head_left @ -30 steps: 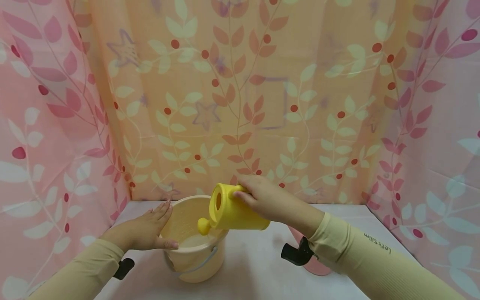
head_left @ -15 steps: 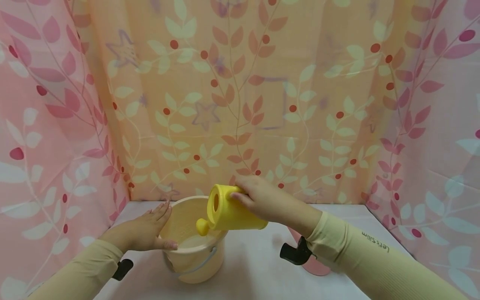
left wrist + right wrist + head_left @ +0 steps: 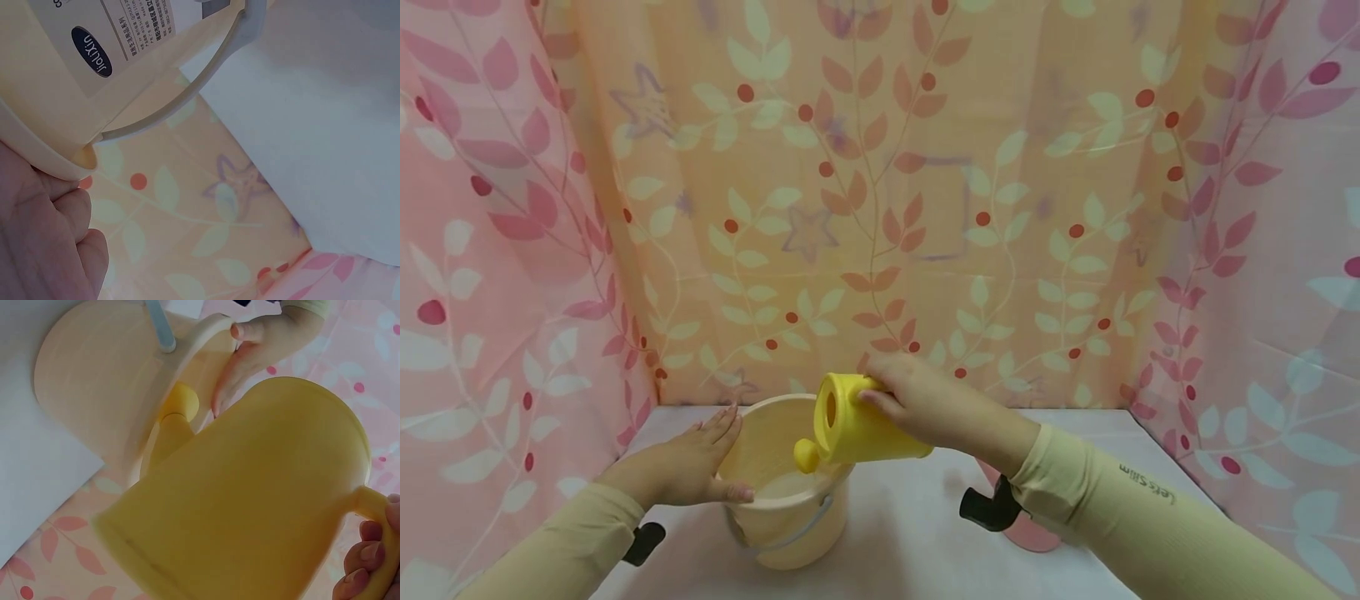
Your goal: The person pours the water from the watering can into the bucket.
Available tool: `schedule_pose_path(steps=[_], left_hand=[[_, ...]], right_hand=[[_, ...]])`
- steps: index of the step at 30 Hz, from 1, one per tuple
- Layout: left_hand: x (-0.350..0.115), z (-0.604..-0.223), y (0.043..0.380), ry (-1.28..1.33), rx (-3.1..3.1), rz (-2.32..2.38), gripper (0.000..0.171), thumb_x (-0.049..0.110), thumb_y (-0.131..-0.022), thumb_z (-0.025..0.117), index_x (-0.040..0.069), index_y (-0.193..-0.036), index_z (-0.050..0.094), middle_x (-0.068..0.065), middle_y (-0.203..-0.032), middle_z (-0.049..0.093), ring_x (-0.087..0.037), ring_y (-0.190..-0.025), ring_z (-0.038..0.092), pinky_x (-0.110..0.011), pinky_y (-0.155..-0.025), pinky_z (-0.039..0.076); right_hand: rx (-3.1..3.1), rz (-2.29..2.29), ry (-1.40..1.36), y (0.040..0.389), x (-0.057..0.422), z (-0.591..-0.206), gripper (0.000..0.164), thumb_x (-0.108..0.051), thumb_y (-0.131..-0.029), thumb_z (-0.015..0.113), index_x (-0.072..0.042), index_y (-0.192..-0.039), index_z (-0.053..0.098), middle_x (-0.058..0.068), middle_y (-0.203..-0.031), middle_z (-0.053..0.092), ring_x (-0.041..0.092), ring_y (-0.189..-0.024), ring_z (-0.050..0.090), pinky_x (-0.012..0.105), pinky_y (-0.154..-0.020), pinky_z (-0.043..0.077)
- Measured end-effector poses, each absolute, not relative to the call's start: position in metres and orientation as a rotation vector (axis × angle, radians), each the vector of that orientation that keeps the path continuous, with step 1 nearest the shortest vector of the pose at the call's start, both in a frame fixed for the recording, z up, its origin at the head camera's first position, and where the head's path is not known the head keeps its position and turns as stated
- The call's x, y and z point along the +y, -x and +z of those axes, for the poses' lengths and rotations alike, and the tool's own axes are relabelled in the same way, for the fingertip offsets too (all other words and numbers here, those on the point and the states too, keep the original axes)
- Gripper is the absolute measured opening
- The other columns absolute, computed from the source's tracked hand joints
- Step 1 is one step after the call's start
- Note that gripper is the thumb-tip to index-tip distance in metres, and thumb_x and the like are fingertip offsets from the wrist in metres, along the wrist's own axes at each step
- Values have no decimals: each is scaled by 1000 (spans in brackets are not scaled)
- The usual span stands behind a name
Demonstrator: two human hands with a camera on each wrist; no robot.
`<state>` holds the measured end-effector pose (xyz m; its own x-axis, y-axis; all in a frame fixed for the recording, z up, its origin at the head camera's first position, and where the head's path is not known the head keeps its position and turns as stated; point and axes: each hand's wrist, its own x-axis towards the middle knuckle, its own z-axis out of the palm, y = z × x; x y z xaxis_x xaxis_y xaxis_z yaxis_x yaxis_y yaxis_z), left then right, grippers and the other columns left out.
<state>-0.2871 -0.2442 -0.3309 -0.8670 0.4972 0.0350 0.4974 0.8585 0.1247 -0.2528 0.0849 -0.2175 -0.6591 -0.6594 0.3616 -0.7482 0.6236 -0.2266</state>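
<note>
A cream bucket (image 3: 816, 542) stands upright on the white surface, its grey handle (image 3: 797, 533) hanging down in front. My left hand (image 3: 688, 471) rests on its left rim, fingers fairly straight and thumb at the front of the rim. My right hand (image 3: 917, 404) grips a yellow watering can (image 3: 868, 433) by its handle (image 3: 375, 506). The can is tilted on its side over the bucket's right rim. Its round spout head (image 3: 806, 455) points into the bucket opening, also seen in the right wrist view. No stream shows at the spout.
A pink object (image 3: 1033, 533) stands at the right, mostly hidden behind my right forearm and the black wrist mount (image 3: 988, 508). Leaf-patterned curtains (image 3: 880, 208) close off the back and both sides of the white tabletop (image 3: 910, 533).
The hands, bucket and watering can keep nearly the same places. The head view has shifted slightly.
</note>
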Motion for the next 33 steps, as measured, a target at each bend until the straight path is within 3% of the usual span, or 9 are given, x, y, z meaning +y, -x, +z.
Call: schedule_pose_path(steps=[15, 26, 33], left_hand=[[-240, -323, 281, 788, -3059, -154, 112, 73, -72, 52, -11, -139, 22, -28, -147, 12, -40, -136, 11, -58, -105, 14], [-243, -331, 285, 780, -3042, -150, 117, 79, -68, 47, -10, -140, 23, -27, -148, 14, -39, -136, 12, -58, -105, 15], [-243, -328, 284, 843, -3018, -186, 112, 71, -72, 53, -14, -138, 22, -32, -145, 14, -44, -134, 13, -63, -102, 15]], right_hand=[[-2509, 479, -1211, 258, 84, -220, 11, -21, -91, 57, -13, -90, 51, -4, -76, 48, 13, -75, 46, 25, -68, 43], [-2523, 389, -1197, 257, 83, -216, 14, -25, -91, 57, -15, -85, 49, -5, -72, 45, 12, -72, 44, 25, -64, 41], [-2525, 360, -1196, 256, 83, -211, 16, -27, -91, 56, -16, -83, 48, -4, -71, 44, 13, -72, 43, 26, -64, 40]])
